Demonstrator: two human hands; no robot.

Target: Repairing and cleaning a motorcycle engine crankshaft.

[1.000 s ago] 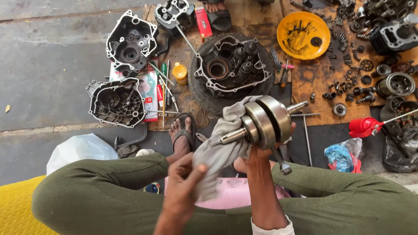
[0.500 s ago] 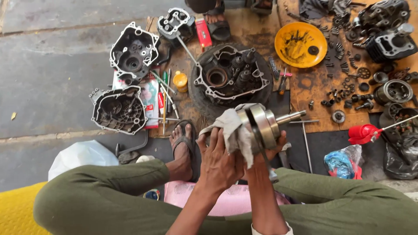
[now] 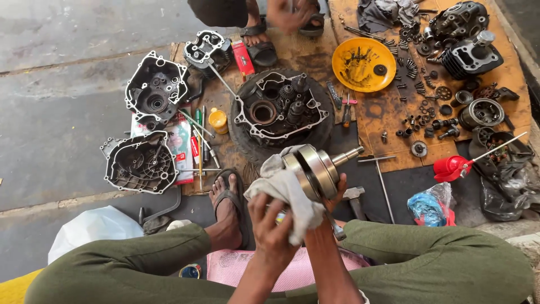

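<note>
**Crankshaft held up and wrapped in a rag above the knees**

The right hand [image 3: 332, 194] grips the crankshaft [image 3: 318, 169] from below, fingers curled up around the far side of its round steel webs, and holds it in the air over the person's lap. The shaft end points right, toward the red oil can [image 3: 453, 168]. The left hand [image 3: 273, 225] presses a pale grey rag [image 3: 287, 194] against the near side of the crankshaft, fingers closed on the cloth, which drapes over the left shaft end and hides it.

Below, green trouser legs [image 3: 439, 264] spread to either side, and a sandalled foot [image 3: 228, 205] rests on the floor just left of the hands. Straight ahead, an open engine crankcase [image 3: 278, 112] full of gears lies on a black tyre [image 3: 247, 141]. Two casing halves [image 3: 154, 90] sit to the left on the floor, and a yellow bowl [image 3: 363, 65] of small parts stands to the right on brown cardboard [image 3: 382, 112] strewn with bolts. A cylinder block [image 3: 469, 56] sits far right. At the top edge, another person's hand [image 3: 289, 14] and sandalled feet show.
</note>
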